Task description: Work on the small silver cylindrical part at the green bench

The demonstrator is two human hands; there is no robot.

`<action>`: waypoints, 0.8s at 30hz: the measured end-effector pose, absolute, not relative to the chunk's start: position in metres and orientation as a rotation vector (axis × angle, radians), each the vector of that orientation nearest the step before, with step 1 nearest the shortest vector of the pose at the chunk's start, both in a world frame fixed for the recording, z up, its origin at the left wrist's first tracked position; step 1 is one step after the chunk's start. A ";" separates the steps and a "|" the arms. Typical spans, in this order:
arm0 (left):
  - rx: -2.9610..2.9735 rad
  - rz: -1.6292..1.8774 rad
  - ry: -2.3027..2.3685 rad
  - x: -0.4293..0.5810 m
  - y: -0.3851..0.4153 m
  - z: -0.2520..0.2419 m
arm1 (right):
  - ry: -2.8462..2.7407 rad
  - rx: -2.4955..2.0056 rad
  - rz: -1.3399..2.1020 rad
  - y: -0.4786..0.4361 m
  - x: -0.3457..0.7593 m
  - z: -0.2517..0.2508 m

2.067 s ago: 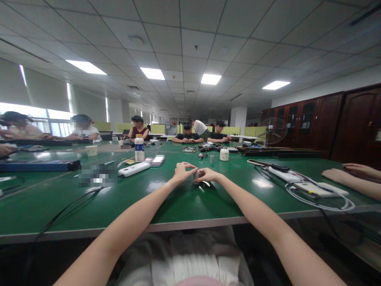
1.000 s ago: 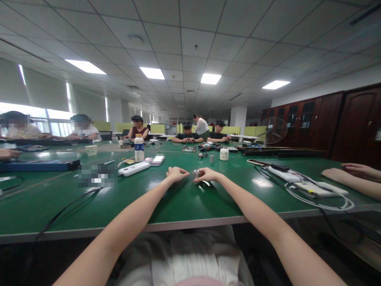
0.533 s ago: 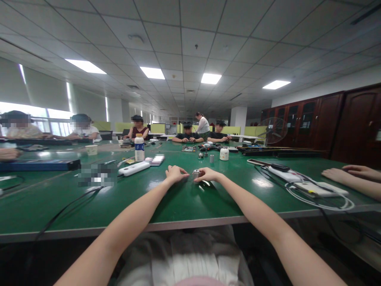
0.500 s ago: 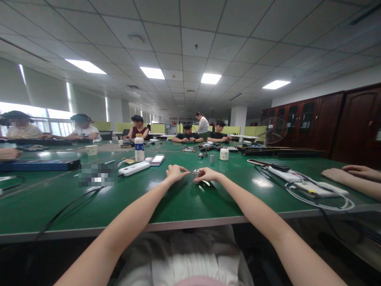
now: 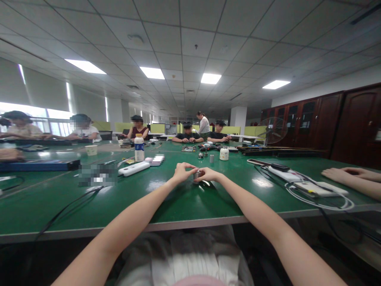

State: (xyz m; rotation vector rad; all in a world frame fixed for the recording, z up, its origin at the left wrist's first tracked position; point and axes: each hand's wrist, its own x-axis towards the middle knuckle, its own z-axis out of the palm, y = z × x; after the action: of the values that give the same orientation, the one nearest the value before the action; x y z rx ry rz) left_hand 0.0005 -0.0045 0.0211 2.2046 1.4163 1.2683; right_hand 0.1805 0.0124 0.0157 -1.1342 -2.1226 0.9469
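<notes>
The right hand (image 5: 209, 174) is clasping a silvery metal cylinder (image 5: 195, 177) upright on the glossy green surface (image 5: 232, 204); the left hand (image 5: 182, 173) is curving over its top (gripping or not, I cannot tell).

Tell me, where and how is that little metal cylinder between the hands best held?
I'd grip the small metal cylinder by its round side, coming from the right, as the right hand does: it appears upright, so a pinch can close across it, leaving its top to the left hand.
</notes>
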 end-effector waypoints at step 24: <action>2.119 1.222 1.254 0.000 0.004 0.019 | -2.123 -1.124 0.953 0.014 0.180 0.014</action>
State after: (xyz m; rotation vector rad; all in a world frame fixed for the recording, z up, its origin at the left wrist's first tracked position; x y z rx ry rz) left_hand 0.0003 0.0036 0.0189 2.1194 1.2539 1.2216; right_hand 0.1803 0.0137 0.0138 -1.1243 -2.1232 0.9530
